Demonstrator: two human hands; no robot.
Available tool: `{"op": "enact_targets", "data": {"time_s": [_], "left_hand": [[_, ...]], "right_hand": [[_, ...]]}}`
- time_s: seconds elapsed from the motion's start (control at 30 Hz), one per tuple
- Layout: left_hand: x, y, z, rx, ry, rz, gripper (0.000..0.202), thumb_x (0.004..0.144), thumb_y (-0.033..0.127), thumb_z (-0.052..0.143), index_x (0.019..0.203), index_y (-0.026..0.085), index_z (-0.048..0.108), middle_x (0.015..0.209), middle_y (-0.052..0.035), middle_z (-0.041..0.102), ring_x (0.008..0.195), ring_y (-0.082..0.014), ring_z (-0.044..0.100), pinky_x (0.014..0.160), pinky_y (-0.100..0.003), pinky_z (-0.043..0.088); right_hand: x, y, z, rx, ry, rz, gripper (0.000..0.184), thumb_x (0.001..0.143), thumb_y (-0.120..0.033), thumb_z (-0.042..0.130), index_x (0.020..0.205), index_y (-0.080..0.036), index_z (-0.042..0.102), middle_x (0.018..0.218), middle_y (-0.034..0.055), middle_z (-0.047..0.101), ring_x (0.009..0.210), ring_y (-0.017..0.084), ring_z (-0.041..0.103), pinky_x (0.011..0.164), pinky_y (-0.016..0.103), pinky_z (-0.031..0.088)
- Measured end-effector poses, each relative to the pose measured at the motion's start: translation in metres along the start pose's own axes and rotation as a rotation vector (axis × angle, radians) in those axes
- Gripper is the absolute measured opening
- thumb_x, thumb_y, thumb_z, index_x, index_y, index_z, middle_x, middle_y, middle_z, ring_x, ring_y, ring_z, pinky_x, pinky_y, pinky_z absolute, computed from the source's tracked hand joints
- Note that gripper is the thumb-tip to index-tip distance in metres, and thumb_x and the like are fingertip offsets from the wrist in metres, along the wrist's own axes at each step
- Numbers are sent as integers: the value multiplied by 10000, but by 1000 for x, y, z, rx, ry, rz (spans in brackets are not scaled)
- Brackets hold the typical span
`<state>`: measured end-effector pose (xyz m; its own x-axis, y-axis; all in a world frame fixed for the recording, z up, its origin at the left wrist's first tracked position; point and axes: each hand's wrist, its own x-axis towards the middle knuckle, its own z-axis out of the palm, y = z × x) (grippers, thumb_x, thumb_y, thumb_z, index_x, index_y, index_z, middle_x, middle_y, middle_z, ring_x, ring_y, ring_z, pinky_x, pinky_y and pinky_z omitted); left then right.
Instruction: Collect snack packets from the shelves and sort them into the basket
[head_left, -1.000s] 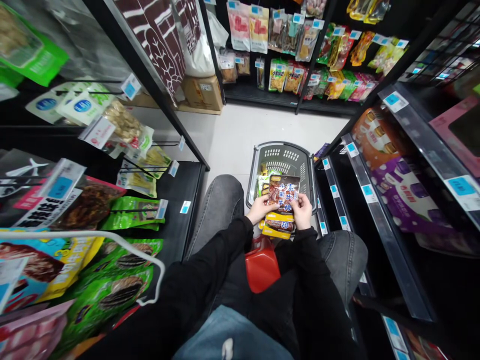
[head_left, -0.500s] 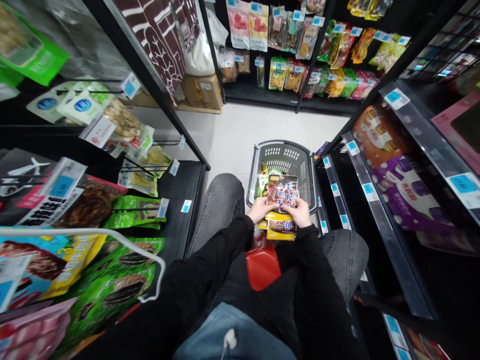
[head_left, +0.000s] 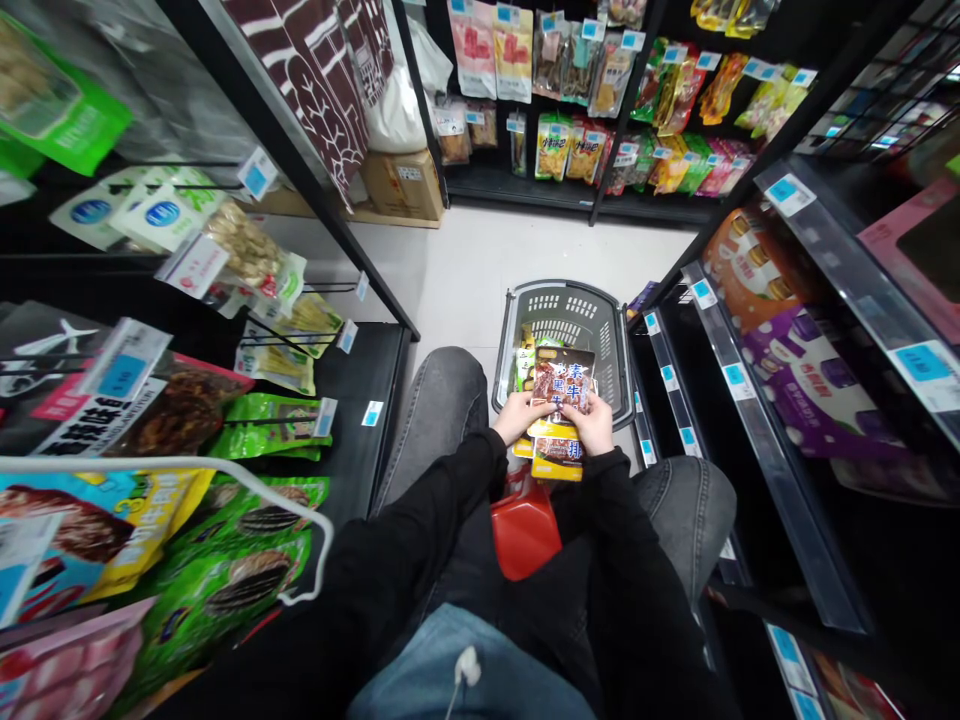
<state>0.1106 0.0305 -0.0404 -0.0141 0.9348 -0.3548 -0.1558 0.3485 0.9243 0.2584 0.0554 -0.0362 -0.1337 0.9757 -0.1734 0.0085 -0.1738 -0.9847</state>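
I have the left hand [head_left: 516, 417] and right hand [head_left: 595, 422] at either side of overlapping brown packets [head_left: 564, 368], fingers closed on them, over the near part of the grey basket [head_left: 606, 345]. A light, even pinch should stop the lower, near packet slipping.

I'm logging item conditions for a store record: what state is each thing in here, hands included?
left hand: gripping the packets' left side
right hand: gripping their right side
brown-and-yellow packets: held, overlapping; whether sealed, unclear
basket: upright, open-topped, with goods inside
green packet: inside the basket
brown patterned sheet: hanging
red object: partly hidden
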Motion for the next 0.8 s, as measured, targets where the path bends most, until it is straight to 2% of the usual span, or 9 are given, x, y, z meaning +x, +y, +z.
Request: {"op": "enact_targets", "data": {"time_s": [0.1, 0.17, 0.23, 0.3, 0.4, 0.5, 0.6, 0.7, 0.8], "left_hand": [[-3, 5, 2, -57, -58, -8, 496, 474, 453, 776, 774, 71, 675, 738, -73, 663, 719, -185, 606, 740, -312, 485], [-3, 7, 2, -36, -53, 18, 484, 466, 439, 783, 774, 78, 689, 789, -84, 669, 770, -192, 606, 797, -322, 472], [-2, 7, 2, -2, -34, 30, 460, 458, 393, 794, 791, 90, 698, 862, -93, 671, 827, -202, 603, 842, -331, 459], [0, 5, 0, 27, -5, 35, 439, 463, 335, 793, 822, 100, 699, 917, -93, 667, 870, -209, 600, 874, -344, 449], [4, 0, -4, 99, 54, 82, 376, 499, 269, 765, 832, 109, 694, 935, -83, 666, 913, -210, 593, 917, -356, 428], [6, -1, -6, 121, 67, 129, 316, 547, 259, 731, 823, 111, 689, 941, -84, 668, 934, -208, 591, 935, -357, 415], [6, -1, -7, 93, 79, 141, 307, 566, 262, 719, 829, 107, 688, 949, -92, 669, 943, -208, 591, 951, -354, 403], [6, -1, -7, 78, 108, 126, 328, 567, 264, 718, 850, 100, 683, 961, -99, 667, 951, -211, 591, 951, -354, 403], [7, -3, -7, 60, 106, 167, 353, 592, 258, 704, 909, 107, 666, 1020, -95, 652, 982, -200, 582, 959, -336, 398]], "right_hand": [[3, -4, -9, 183, 77, 6, 398, 569, -333, 709, 903, -156, 586, 862, 61, 681, 775, 201, 631, 753, 354, 504], [9, -7, -26, 208, 242, -42, 371, 628, -363, 637, 930, -161, 560, 900, 71, 668, 796, 200, 623, 760, 361, 497], [17, -9, -47, 11, 457, -101, 332, 669, -370, 573, 922, -157, 555, 915, 91, 655, 822, 211, 610, 785, 376, 479], [23, -8, -65, -349, 614, -137, 289, 702, -355, 534, 896, -144, 570, 900, 126, 646, 844, 241, 596, 810, 404, 451], [30, 2, -72, -780, 648, -160, 288, 732, -319, 505, 913, -115, 596, 963, 208, 621, 933, 306, 558, 830, 457, 405], [34, 15, -59, -817, 519, -43, 262, 685, -338, 570, 833, -126, 617, 941, 215, 622, 933, 313, 551, 791, 449, 415], [34, 20, -45, -486, 196, 135, 319, 712, -481, 515, 704, -169, 582, 725, 101, 629, 670, 209, 574, 626, 350, 453], [28, 15, -40, -219, -61, 138, 369, 665, -547, 560, 723, -183, 534, 591, -3, 567, 498, 125, 492, 498, 260, 402], [20, 7, -41, -215, -167, 107, 402, 508, -462, 725, 677, -182, 492, 537, -39, 524, 496, 108, 472, 504, 238, 374]]}}
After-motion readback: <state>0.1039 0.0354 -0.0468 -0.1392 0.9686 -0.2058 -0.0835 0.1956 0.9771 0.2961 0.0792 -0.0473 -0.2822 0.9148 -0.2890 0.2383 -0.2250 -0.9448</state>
